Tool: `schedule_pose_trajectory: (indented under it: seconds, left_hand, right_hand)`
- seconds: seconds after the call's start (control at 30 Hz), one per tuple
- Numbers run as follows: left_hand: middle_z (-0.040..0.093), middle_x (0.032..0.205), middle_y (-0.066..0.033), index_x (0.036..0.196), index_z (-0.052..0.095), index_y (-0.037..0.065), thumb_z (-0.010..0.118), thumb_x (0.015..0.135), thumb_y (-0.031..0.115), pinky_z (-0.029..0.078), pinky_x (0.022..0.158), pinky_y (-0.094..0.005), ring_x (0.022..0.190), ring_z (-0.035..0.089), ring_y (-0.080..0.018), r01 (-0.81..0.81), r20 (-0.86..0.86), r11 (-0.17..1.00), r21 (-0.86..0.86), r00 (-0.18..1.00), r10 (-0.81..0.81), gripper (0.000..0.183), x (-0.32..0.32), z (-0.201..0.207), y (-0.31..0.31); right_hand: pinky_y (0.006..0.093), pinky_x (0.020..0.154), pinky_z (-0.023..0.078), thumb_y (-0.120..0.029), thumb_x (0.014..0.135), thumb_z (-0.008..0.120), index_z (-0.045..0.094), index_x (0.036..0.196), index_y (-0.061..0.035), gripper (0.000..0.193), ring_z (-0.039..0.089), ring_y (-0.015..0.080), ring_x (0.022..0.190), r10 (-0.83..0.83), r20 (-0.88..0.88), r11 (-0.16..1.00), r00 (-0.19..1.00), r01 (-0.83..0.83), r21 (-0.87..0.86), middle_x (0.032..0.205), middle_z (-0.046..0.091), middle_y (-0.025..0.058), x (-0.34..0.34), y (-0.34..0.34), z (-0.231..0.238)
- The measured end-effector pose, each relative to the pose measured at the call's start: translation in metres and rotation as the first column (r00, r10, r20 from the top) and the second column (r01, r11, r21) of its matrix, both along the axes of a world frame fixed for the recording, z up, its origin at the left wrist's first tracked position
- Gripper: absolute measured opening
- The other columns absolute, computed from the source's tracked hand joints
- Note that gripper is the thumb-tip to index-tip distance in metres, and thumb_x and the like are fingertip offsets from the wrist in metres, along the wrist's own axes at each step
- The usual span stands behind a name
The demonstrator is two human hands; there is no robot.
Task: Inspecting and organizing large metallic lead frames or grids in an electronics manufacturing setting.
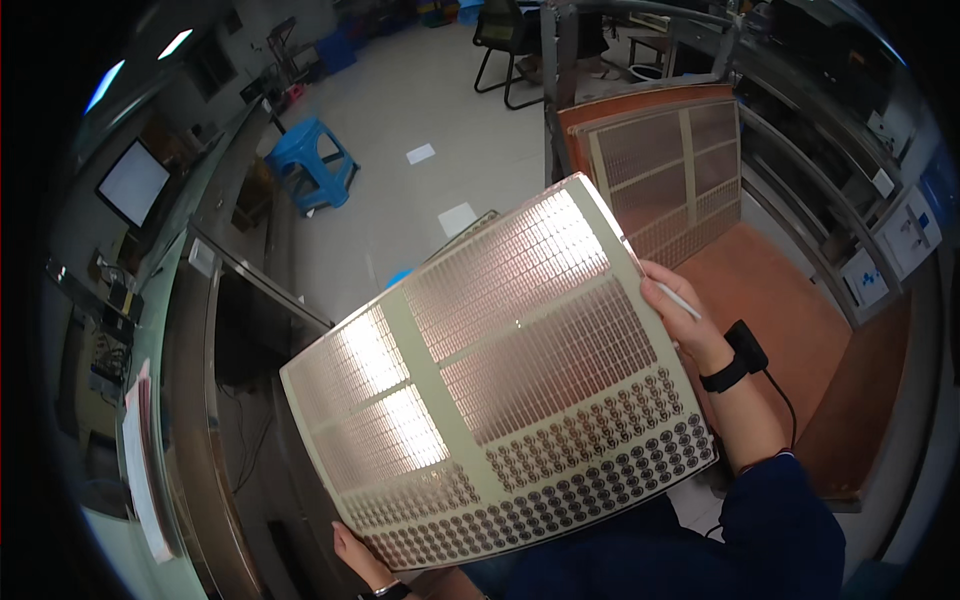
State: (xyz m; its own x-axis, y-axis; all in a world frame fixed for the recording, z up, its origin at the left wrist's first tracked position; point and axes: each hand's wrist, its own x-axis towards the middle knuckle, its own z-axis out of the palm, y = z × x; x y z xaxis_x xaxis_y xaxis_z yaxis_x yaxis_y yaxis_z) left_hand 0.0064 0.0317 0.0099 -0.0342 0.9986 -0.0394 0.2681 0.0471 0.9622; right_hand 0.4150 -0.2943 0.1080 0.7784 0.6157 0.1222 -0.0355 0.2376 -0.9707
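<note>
A large copper-coloured circuit board panel (425,350), patterned with fine grids and rows of small round shapes, is tilted in front of me and fills the middle of the view. My right hand (690,318) grips its right edge, with a slim white pen-like stick (678,299) lying along the fingers. At the lower left corner my left hand (358,556) holds the panel's edge; most of its fingers are hidden behind the board. A black band with a small box and cable (740,358) is around my right wrist.
On the right stands a metal-framed rack (560,60) with an orange-brown base board (770,290) and similar panels (660,165) leaning upright. Along the left runs a workbench with papers (145,480) and a monitor (133,184). A blue stool (312,160) and a chair (512,45) are farther off.
</note>
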Motion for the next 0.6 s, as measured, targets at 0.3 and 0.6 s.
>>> schedule_pose_trajectory:
  seconds: [0.3, 0.6]
  left_hand:
    - [0.06, 0.083, -0.0047, 0.1, 0.059, -0.001, 0.045, 0.095, 0.043, 0.043, 0.069, -0.0312, 0.071, 0.052, -0.0142, -0.064, -0.165, 0.992, -0.11, 0.985, 0.046, 0.046, -0.008, 0.024, 0.018]
    - [0.051, 0.066, 0.0018, 0.097, 0.055, 0.0, 0.05, 0.096, 0.019, 0.038, 0.05, -0.0202, 0.054, 0.044, -0.0051, 0.223, 0.224, 0.975, 0.0, 0.95, -0.218, 0.02, -0.006, 0.056, 0.036]
  right_hand:
    - [0.0245, 0.086, 0.043, -0.017, 0.096, 0.046, 0.046, 0.128, 0.0034, 0.037, 0.054, 0.0113, 0.099, -0.07, 0.111, 0.998, 0.991, 0.068, 0.016, 0.113, 0.058, 0.0072, -0.01, -0.008, 0.01]
    - [0.0245, 0.086, 0.043, -0.018, 0.096, 0.046, 0.047, 0.125, 0.0035, 0.036, 0.055, 0.0116, 0.098, -0.076, 0.134, 0.997, 0.988, 0.072, 0.033, 0.11, 0.059, 0.0075, -0.019, -0.01, 0.024]
